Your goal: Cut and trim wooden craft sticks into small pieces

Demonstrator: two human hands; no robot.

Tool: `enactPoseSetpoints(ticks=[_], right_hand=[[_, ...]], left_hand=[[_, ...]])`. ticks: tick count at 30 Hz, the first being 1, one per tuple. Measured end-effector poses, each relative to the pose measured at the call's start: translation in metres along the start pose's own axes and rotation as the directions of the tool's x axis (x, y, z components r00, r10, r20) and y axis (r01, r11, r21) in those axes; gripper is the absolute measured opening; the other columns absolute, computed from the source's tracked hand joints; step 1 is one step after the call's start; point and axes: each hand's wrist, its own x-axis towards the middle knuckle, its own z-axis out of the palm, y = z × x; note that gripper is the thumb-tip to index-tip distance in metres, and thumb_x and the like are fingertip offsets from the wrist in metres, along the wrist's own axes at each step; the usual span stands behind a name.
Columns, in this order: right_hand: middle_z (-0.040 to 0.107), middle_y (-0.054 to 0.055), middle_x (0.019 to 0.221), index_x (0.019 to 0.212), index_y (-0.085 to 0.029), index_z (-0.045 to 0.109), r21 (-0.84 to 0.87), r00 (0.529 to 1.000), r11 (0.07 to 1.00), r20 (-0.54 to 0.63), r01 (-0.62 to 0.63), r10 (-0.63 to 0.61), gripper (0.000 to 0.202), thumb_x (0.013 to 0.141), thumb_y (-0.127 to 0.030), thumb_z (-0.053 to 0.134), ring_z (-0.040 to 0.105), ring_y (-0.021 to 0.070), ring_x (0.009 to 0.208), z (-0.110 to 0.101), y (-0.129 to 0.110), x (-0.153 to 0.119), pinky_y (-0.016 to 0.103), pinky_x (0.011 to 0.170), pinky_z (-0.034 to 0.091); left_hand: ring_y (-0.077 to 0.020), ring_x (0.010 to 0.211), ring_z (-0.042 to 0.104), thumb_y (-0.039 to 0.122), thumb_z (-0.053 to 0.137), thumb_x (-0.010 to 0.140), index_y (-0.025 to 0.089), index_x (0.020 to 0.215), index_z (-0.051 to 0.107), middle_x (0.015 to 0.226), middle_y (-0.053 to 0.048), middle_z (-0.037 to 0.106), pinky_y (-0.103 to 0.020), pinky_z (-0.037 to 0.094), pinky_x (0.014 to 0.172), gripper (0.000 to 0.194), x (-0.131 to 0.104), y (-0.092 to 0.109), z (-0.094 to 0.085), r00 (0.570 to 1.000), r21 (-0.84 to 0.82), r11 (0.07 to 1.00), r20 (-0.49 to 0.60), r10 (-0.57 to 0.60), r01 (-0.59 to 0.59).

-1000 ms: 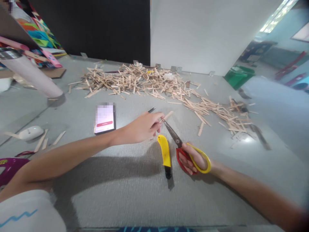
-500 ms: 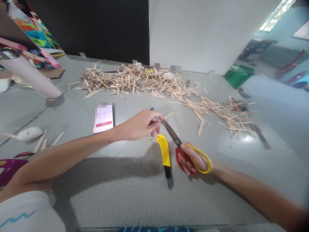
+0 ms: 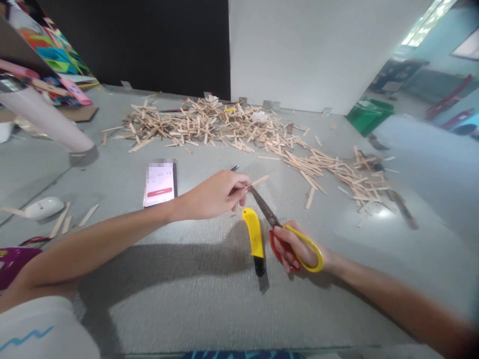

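Observation:
Between its fingertips my left hand (image 3: 227,192) pinches a thin wooden stick (image 3: 260,181), whose free end points up to the right. My right hand (image 3: 295,247) grips scissors (image 3: 270,215) with one red and one yellow handle loop. The tips of the blades meet the stick right beside my left fingertips; whether they are parted there is too small to tell. On the table just below and between my hands lies a yellow utility knife (image 3: 254,237) with a black end.
Wooden sticks (image 3: 209,124) are heaped along the back and trail to the right. A phone (image 3: 160,184) lies left of my left hand, with a pen (image 3: 235,168) behind it. Further left are a computer mouse (image 3: 44,208) and a pale bottle (image 3: 48,117). A green bin (image 3: 370,117) stands back right.
The scissors in my right hand have shifted slightly left, and their handles look a little closer together. My left hand keeps its pinch on the stick.

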Motion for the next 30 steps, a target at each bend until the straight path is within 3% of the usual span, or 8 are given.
enactPoseSetpoints(ticks=[4,15,18,22,24,25,27,30], right_hand=[[0.043,-0.005,0.035,0.052,-0.023,0.055,0.013,1.000,1.000,0.012,0.007,-0.007,0.075,0.097,-0.083,0.058,0.048,0.0115,0.031,0.003,-0.003,-0.001,0.024,0.041,0.054],[0.038,-0.004,0.030,0.044,-0.023,0.047,-0.031,0.997,0.998,0.058,0.047,-0.045,0.082,0.112,-0.070,0.046,0.044,0.0104,0.026,-0.007,0.010,-0.002,0.020,0.032,0.035],[0.034,-0.004,0.029,0.043,-0.025,0.045,-0.030,0.995,0.998,0.090,0.052,-0.049,0.083,0.110,-0.073,0.044,0.040,0.0110,0.024,-0.008,0.004,-0.004,0.021,0.030,0.031],[0.036,-0.004,0.034,0.048,-0.026,0.044,-0.218,0.998,0.974,-0.017,0.062,-0.068,0.080,0.110,-0.077,0.037,0.038,0.0111,0.027,-0.018,-0.014,-0.007,0.025,0.032,0.031],[0.045,-0.003,0.042,0.056,-0.025,0.048,-0.534,0.975,0.843,-0.142,0.069,-0.169,0.071,0.108,-0.074,0.049,0.041,0.0114,0.035,-0.033,-0.023,-0.004,0.026,0.036,0.032],[0.049,-0.003,0.047,0.059,-0.025,0.049,-0.718,0.952,0.695,-0.179,0.046,-0.248,0.066,0.104,-0.072,0.060,0.043,0.0115,0.040,-0.043,-0.027,-0.002,0.026,0.039,0.030],[0.049,-0.003,0.050,0.059,-0.025,0.049,-0.815,0.914,0.579,-0.247,-0.016,-0.322,0.061,0.092,-0.066,0.081,0.040,0.0118,0.045,-0.067,-0.033,0.004,0.028,0.042,0.026],[0.060,-0.001,0.055,0.064,-0.023,0.060,-0.893,0.908,0.443,-0.249,-0.081,-0.336,0.052,0.091,-0.062,0.081,0.050,0.0146,0.047,-0.104,-0.041,0.010,0.028,0.045,0.034]], left_hand=[[-0.0121,0.062,0.073,0.014,0.050,0.107,0.017,0.101,0.068,0.084,-0.001,0.081,-0.023,0.047,0.054,0.020,-0.003,0.003,-0.001,1.000,0.010,1.000,-0.007,0.018,-0.018],[-0.0153,0.062,0.074,0.017,0.048,0.106,0.018,0.107,0.070,0.088,-0.005,0.082,-0.026,0.048,0.058,0.023,-0.003,0.000,0.001,0.999,0.023,0.999,-0.004,0.033,-0.033],[-0.0156,0.062,0.070,0.016,0.048,0.106,0.019,0.120,0.069,0.091,-0.004,0.082,-0.027,0.046,0.060,0.026,-0.005,0.000,-0.006,0.987,0.193,0.981,-0.157,0.036,-0.005],[-0.0135,0.061,0.064,0.017,0.056,0.106,0.021,0.122,0.065,0.084,0.000,0.078,-0.026,0.047,0.065,0.019,-0.014,0.010,-0.027,0.894,0.225,0.974,-0.436,0.105,-0.005],[-0.0120,0.058,0.061,0.020,0.063,0.104,0.021,0.110,0.067,0.080,0.001,0.076,-0.025,0.047,0.060,0.008,-0.020,0.019,-0.038,0.888,0.062,0.995,-0.450,0.096,-0.077],[-0.0112,0.057,0.059,0.021,0.066,0.103,0.020,0.104,0.069,0.078,0.001,0.074,-0.025,0.045,0.057,0.003,-0.024,0.023,-0.042,0.893,-0.024,0.996,-0.445,0.069,-0.090],[-0.0090,0.058,0.055,0.021,0.071,0.101,0.019,0.100,0.073,0.075,0.002,0.070,-0.023,0.041,0.053,0.003,-0.030,0.030,-0.048,0.889,-0.168,0.977,-0.456,0.038,-0.128],[-0.0077,0.060,0.047,0.029,0.082,0.095,0.020,0.095,0.075,0.069,0.005,0.060,-0.022,0.038,0.055,0.012,-0.032,0.034,-0.048,0.902,-0.353,0.909,-0.429,0.054,-0.222]])
